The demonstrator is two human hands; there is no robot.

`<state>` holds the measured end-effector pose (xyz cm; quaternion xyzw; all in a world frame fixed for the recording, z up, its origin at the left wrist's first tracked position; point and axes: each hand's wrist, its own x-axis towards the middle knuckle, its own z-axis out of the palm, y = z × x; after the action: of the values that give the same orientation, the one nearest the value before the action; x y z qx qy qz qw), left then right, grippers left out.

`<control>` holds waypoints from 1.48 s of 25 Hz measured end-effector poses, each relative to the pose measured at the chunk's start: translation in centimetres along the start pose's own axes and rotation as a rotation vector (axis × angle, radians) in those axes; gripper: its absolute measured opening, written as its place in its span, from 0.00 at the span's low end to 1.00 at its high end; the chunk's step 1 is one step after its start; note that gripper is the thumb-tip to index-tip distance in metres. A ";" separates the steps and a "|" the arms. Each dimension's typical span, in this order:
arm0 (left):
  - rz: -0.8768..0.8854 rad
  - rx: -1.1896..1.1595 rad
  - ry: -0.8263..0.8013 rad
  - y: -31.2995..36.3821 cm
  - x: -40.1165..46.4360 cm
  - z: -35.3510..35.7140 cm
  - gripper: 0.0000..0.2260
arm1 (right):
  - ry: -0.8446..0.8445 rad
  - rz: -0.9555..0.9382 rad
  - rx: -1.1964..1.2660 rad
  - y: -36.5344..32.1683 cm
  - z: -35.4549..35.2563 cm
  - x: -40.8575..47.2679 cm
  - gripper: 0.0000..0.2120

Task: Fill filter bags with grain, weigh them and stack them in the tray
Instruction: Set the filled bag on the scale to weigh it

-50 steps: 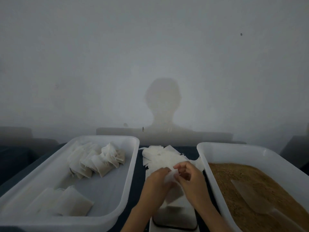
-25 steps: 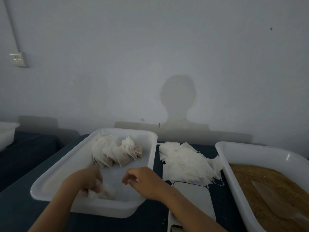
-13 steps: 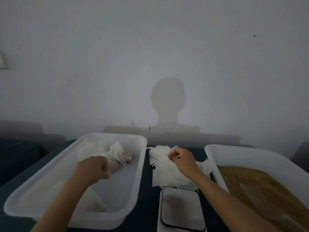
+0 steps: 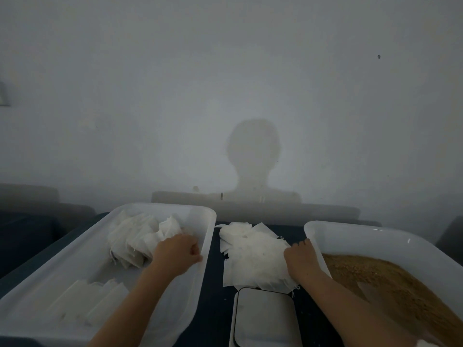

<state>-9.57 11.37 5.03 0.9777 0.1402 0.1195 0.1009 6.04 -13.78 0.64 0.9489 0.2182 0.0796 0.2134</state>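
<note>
Resting on thin, crumpled empty bags (papery white), right hand

Filling the upper view: pale grey wall, carrying a small dark spot at upper right. Falling across its lower middle: head-and-shoulders shadow. Showing at the left edge: part of a wall fitting, too cropped to identify. Lying underneath everything: dark tabletop.
</note>
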 end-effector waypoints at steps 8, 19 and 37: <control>0.024 -0.154 0.099 2.4 -0.6 0.5 0.09 | 0.086 0.089 1.047 1.8 -4.0 -1.2 0.14; -0.074 -1.347 -0.262 12.6 -4.1 1.0 0.09 | -0.278 -0.269 2.000 4.7 -7.1 -10.5 0.20; 0.238 -1.211 -0.152 16.7 -6.9 4.4 0.07 | -0.168 -0.060 1.857 3.3 -4.9 -13.8 0.17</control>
<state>-10.70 -7.05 3.32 0.7617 -0.0702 0.1183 0.6332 -6.24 -20.83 5.65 0.7359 0.2026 -0.2012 -0.6139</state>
